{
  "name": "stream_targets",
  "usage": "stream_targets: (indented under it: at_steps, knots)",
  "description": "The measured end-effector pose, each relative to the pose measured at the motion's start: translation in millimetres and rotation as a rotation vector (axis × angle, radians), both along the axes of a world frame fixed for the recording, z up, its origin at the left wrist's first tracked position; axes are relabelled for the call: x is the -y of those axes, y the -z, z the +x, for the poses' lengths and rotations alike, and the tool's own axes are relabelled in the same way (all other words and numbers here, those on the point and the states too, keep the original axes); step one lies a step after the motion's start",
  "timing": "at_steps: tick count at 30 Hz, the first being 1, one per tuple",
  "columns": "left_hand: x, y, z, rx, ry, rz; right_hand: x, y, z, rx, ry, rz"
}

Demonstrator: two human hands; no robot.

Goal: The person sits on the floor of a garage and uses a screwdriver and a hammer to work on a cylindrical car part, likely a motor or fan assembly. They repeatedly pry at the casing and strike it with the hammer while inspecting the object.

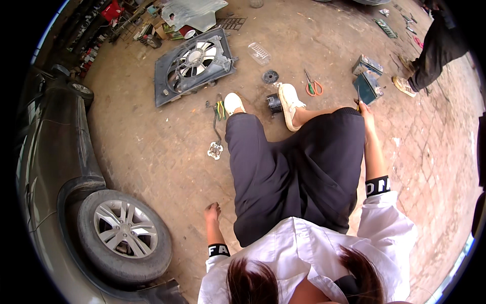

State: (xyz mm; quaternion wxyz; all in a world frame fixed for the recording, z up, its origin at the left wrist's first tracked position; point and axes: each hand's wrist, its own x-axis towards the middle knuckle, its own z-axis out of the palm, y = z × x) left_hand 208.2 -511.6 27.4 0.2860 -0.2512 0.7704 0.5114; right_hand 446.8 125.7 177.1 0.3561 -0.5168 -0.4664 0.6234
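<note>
I sit on the dirt ground with my legs in dark trousers stretched forward. My left hand (212,211) is planted on the ground beside my hip, fingers bunched together, holding nothing. My right hand (366,110) reaches out past my right knee next to a dark green box (368,87), and seems closed on a small dark tool (357,104). A small black motor (274,103) lies between my white shoes.
A grey radiator fan unit (195,63) lies ahead, with pliers (220,109), a wired connector (215,150), orange-handled scissors (314,88), a black disc (270,76) and a clear plastic piece (259,53) around it. A car wheel (124,235) stands close on my left. Another person (438,45) stands far right.
</note>
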Motion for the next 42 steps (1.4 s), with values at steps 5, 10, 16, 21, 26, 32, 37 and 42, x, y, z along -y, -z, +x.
stream_targets:
  at_steps: [5,10,16,21,26,32,37,42]
  knots:
    - [43,10,62,0.134,-0.050,-0.001,12,2,-2,-0.185,-0.004,-0.095]
    - [48,-13,41,0.068,-0.040,-0.056,14,3,-4,-0.248,-0.003,-0.175]
    - [-6,-41,-31,-0.066,0.099,-0.074,9,14,5,-0.174,0.045,-0.181]
    - [-79,-61,-78,-0.087,0.152,0.024,-2,12,-7,-0.037,-0.016,-0.138]
    - [-165,-90,-131,-0.150,0.226,0.055,-29,22,-58,0.145,-0.185,-0.124]
    - [-265,-89,-226,-0.352,0.464,0.143,-47,65,-163,0.320,-0.577,-0.095]
    - [-391,-67,-241,-0.347,0.797,0.099,-51,125,-212,0.455,-0.886,0.009]
    - [-480,-6,-204,-0.380,1.246,0.183,-39,158,-233,0.585,-0.996,0.053]
